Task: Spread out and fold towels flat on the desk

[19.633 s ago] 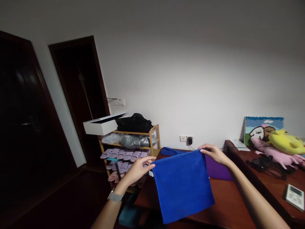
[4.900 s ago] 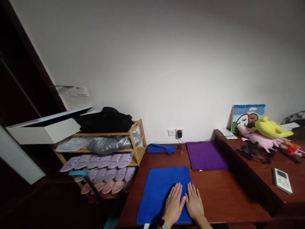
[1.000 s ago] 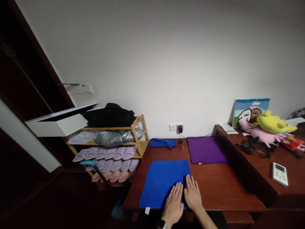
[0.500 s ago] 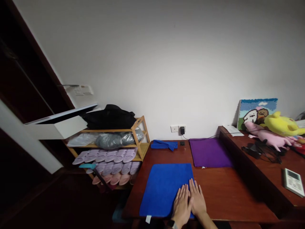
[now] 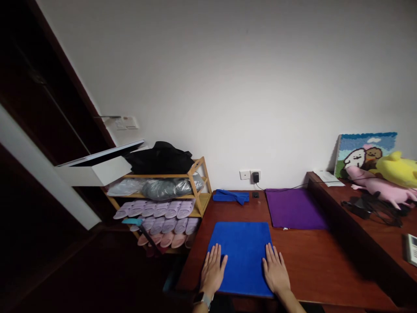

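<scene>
A blue cloth (image 5: pixel 243 256) lies spread flat on the reddish-brown table (image 5: pixel 312 269). My left hand (image 5: pixel 213 269), with a watch on its wrist, rests palm down over the cloth's left edge, fingers straight and thumb apart. On the opposite edge lies my right hand (image 5: pixel 275 268), also flat with its fingers stretched out. Neither hand grips anything. Farther back, a purple cloth (image 5: pixel 296 208) lies flat at the right, and a folded blue cloth (image 5: pixel 230 196) sits near the wall.
Left of the table stands a wooden rack (image 5: pixel 198 191) with several slippers (image 5: pixel 163 208), a black bag (image 5: pixel 161 158) and a white box (image 5: pixel 110 171). A raised ledge on the right carries plush toys (image 5: pixel 381 187), cables (image 5: pixel 374 208) and a picture (image 5: pixel 361 152). A charger (image 5: pixel 256 177) is plugged into the wall.
My left hand has moved left across the blue cloth, from beside my right hand to the left edge. My right hand stays at the right edge. The view has shifted slightly left.
</scene>
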Available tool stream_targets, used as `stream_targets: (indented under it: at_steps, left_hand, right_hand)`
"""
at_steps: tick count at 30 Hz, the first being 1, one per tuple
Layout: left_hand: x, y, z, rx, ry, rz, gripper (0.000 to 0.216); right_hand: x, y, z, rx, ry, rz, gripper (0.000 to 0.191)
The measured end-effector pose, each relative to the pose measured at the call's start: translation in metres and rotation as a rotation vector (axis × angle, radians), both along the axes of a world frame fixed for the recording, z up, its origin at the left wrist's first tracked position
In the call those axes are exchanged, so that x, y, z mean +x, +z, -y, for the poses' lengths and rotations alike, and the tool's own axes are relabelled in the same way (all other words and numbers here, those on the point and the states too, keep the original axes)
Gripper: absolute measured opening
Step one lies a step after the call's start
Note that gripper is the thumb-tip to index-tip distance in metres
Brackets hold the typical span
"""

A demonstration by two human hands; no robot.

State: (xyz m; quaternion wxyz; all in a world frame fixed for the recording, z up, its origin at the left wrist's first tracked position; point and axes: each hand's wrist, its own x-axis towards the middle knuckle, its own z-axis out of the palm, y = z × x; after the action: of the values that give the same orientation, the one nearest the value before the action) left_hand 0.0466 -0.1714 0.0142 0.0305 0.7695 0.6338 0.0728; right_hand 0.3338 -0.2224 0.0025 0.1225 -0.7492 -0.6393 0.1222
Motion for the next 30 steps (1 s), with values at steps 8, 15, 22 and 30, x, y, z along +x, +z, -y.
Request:
stream_targets:
  at_steps: [8,15,22,30]
  left_hand:
    - [-0.006,-0.010,-0.005,0.080,0.017,-0.002,0.072]
    - [-0.012,-0.017,-0.012,0.073,0.075,-0.005,0.077]
    - [-0.016,-0.022,-0.013,0.096,0.039,-0.023,0.077]
    - [-0.016,-0.018,-0.017,0.042,0.041,-0.040,0.075]
  right_hand:
    - [-0.002,0.005,-0.001,-0.006,-0.012,0.025,0.067]
    - [0.000,0.007,-0.002,-0.019,-0.016,-0.010,0.066]
    - [-0.006,0.011,-0.017,0.007,-0.074,-0.078,0.067]
    - [0.043,0.020,-0.054,0.343,-0.371,-0.932,0.054]
